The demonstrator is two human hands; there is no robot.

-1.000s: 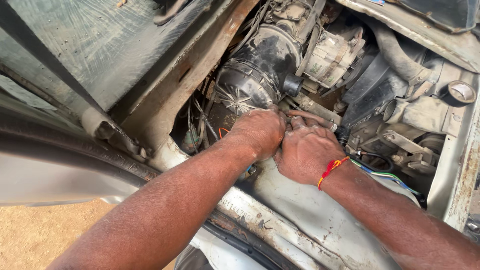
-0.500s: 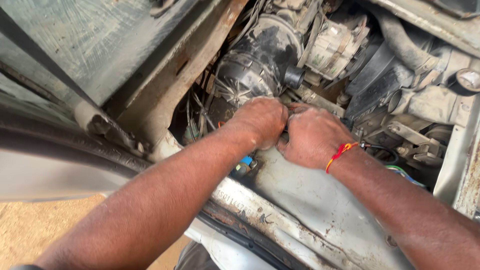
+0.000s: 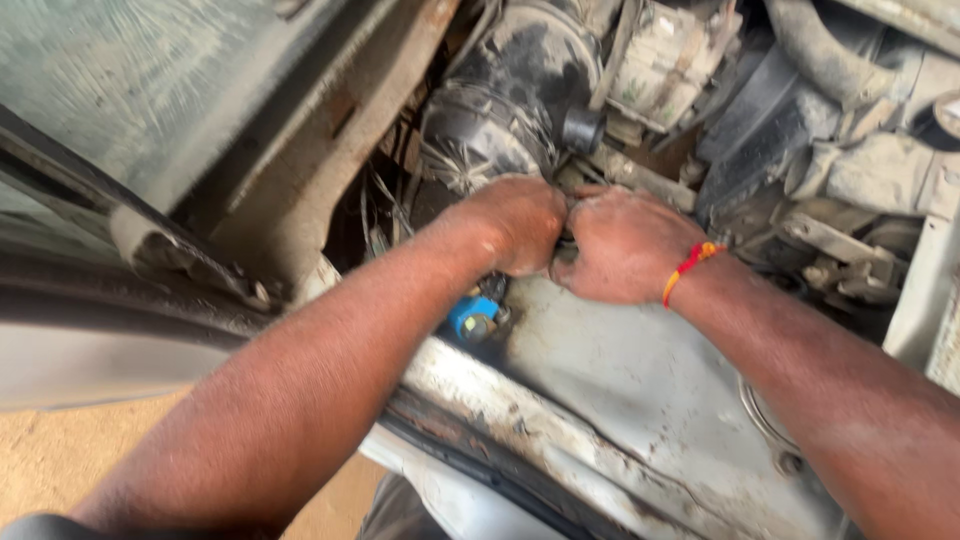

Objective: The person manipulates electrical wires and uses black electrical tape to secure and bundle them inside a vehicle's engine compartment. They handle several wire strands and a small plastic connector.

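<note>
Both my hands reach into a dirty engine bay. My left hand [image 3: 520,222] and my right hand [image 3: 622,245] press knuckle to knuckle, fingers curled around something small and dark between them that I cannot make out. A red and orange thread band [image 3: 688,268] circles my right wrist. Just above the hands sits a black ribbed cylindrical engine part [image 3: 505,100]. A small blue plug [image 3: 470,318] shows under my left wrist.
A worn grey metal panel [image 3: 640,400] lies below the hands. The raised hood's underside [image 3: 130,90] fills the upper left. Grimy brackets and hoses [image 3: 830,170] crowd the right. Sandy ground [image 3: 50,460] is at the bottom left.
The view has shifted, so the hands sit a little higher and more central. The blue plug under my left wrist has come into sight. The hands stay pressed together.
</note>
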